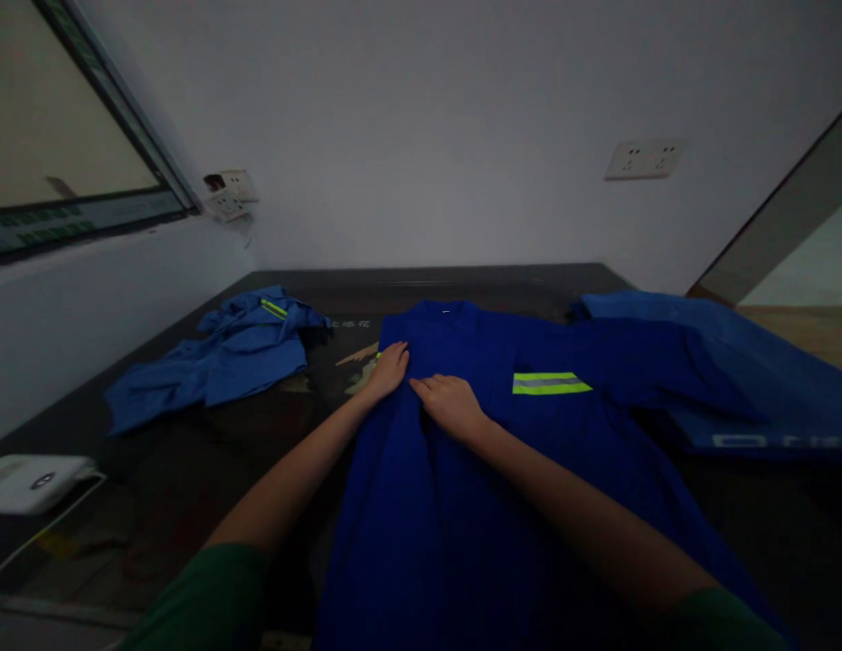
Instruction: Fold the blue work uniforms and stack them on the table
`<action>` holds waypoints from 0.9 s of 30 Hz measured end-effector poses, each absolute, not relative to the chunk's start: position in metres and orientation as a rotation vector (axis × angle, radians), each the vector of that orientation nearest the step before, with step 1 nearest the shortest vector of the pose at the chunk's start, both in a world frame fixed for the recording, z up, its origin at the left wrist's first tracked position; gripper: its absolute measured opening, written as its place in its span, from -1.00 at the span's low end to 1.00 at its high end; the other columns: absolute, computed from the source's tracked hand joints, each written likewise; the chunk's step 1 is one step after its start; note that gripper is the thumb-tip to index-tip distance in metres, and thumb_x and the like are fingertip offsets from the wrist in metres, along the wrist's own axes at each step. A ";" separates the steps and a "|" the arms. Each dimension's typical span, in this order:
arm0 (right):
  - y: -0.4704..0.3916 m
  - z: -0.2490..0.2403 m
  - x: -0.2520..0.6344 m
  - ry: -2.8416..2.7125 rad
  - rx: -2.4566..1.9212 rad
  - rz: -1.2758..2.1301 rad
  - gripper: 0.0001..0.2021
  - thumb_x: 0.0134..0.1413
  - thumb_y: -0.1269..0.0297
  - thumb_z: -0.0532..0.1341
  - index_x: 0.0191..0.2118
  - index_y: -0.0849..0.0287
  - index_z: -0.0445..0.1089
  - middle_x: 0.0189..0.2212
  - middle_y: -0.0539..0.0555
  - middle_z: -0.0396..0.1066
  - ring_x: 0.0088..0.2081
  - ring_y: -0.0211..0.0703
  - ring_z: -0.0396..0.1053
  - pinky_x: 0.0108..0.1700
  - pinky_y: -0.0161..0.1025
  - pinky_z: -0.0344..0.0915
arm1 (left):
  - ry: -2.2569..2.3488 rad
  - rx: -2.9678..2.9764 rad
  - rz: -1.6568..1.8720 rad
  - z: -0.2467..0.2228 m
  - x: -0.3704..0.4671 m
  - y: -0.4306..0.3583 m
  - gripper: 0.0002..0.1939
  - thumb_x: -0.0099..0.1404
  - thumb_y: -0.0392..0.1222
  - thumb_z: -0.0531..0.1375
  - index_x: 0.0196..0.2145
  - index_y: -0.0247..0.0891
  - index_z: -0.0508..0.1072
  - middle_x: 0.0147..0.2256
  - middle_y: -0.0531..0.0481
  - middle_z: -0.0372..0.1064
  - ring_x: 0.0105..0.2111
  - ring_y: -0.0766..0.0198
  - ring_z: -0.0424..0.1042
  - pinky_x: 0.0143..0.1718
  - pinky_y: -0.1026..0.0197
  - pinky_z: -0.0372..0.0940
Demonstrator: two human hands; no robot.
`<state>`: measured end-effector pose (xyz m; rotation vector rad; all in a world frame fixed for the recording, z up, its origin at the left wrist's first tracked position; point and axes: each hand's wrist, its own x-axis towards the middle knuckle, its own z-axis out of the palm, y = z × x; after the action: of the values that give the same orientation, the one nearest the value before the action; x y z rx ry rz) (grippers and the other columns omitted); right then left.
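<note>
A dark blue garment (488, 488) with a collar and a yellow-and-silver reflective strip lies spread on the dark table, its collar toward the wall. One sleeve stretches out to the right; the left side appears folded inward. My left hand (391, 366) rests on the garment's left edge below the collar, its fingers close together and bent over the cloth. Just right of it, my right hand (449, 404) touches the front of the garment with curled fingers. Whether either hand pinches the cloth is too dim to tell.
A crumpled lighter blue garment (250, 348) lies at the table's left. Under the spread sleeve, a blue bag or cloth with white print (752, 371) sits at the right. A white device (41, 482) with a cable is at the left edge. Behind the table (366, 278) stands a wall.
</note>
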<state>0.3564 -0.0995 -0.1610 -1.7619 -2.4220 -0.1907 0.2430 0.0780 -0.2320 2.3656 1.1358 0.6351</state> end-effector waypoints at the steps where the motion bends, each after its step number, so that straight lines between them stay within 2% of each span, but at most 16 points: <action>1: -0.101 -0.160 0.356 -2.422 -1.766 -0.186 -0.65 0.27 0.43 -0.03 0.09 0.28 0.33 -0.12 0.23 0.48 -0.16 -0.04 0.41 -0.17 -0.18 0.29 | 1.134 2.363 0.646 -0.233 0.243 0.076 -0.56 0.39 -0.15 -0.10 0.10 -0.34 0.34 0.16 -0.22 0.25 0.23 0.04 0.14 0.26 -0.04 -0.01; 4: -0.107 -0.162 0.356 -2.431 -1.766 -0.175 -0.66 0.26 0.43 -0.01 0.07 0.27 0.34 -0.13 0.22 0.48 -0.17 -0.06 0.41 -0.17 -0.20 0.28 | 1.103 2.366 0.705 -0.232 0.244 0.069 -0.59 0.38 -0.15 -0.07 0.08 -0.32 0.36 0.16 -0.21 0.26 0.23 0.05 0.13 0.28 -0.06 -0.04; 10: -0.110 -0.179 0.360 -2.251 -1.861 -0.127 -0.55 0.23 0.44 0.00 0.22 0.29 0.17 0.02 0.25 0.38 0.01 -0.02 0.30 0.00 -0.14 0.25 | 1.016 2.359 0.920 -0.217 0.237 0.052 -0.65 0.35 -0.32 -0.08 -0.02 -0.28 0.40 0.05 -0.15 0.33 0.13 0.18 0.26 0.22 0.01 0.10; 13: -0.105 -0.183 0.361 -2.218 -1.898 -0.076 -0.59 0.22 0.48 -0.03 0.15 0.32 0.26 -0.01 0.25 0.41 0.01 -0.05 0.31 0.03 -0.18 0.23 | 0.958 2.360 0.956 -0.213 0.227 0.036 -0.61 0.24 -0.45 -0.05 -0.06 -0.27 0.41 -0.01 -0.11 0.38 0.06 0.21 0.31 0.18 0.04 0.16; 16: -0.101 -0.181 0.361 -2.248 -1.920 -0.055 -0.64 0.23 0.49 -0.05 0.03 0.26 0.37 -0.06 0.21 0.45 -0.03 -0.07 0.37 -0.04 -0.22 0.26 | 0.878 2.349 0.926 -0.213 0.217 0.017 -0.49 0.09 -0.54 -0.06 -0.07 -0.26 0.43 -0.03 -0.07 0.40 0.04 0.22 0.33 0.17 0.05 0.17; 19: -0.101 -0.174 0.359 -2.212 -2.001 -0.033 -0.67 0.25 0.44 -0.04 -0.01 0.17 0.39 -0.14 0.15 0.50 -0.12 -0.06 0.43 -0.18 -0.23 0.31 | 0.793 2.283 0.848 -0.210 0.211 0.005 -0.44 0.00 -0.54 -0.04 -0.09 -0.25 0.45 -0.05 -0.05 0.43 0.03 0.20 0.35 0.17 0.03 0.16; 23: -0.106 -0.164 0.355 -2.154 -2.061 -0.047 -0.66 0.29 0.33 -0.08 0.05 0.08 0.35 -0.17 0.13 0.52 -0.20 -0.05 0.48 -0.27 -0.23 0.30 | 0.746 2.232 0.743 -0.204 0.212 0.002 -0.51 0.02 -0.50 -0.01 -0.14 -0.25 0.48 -0.09 -0.03 0.46 -0.01 0.16 0.38 0.15 0.02 0.18; 27: -0.110 -0.161 0.352 -2.152 -2.064 -0.057 -0.62 0.32 0.26 -0.12 0.12 0.11 0.27 -0.24 0.15 0.53 -0.24 -0.04 0.50 -0.28 -0.24 0.28 | 0.743 2.307 0.708 -0.205 0.214 0.003 -0.59 0.09 -0.47 0.02 -0.15 -0.27 0.48 -0.11 -0.08 0.46 -0.03 0.14 0.38 0.13 0.01 0.20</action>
<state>0.3521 -0.1104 -0.1607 -2.0638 -2.1522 -0.0572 0.2142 0.0030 -0.2050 2.3069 0.7432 0.7085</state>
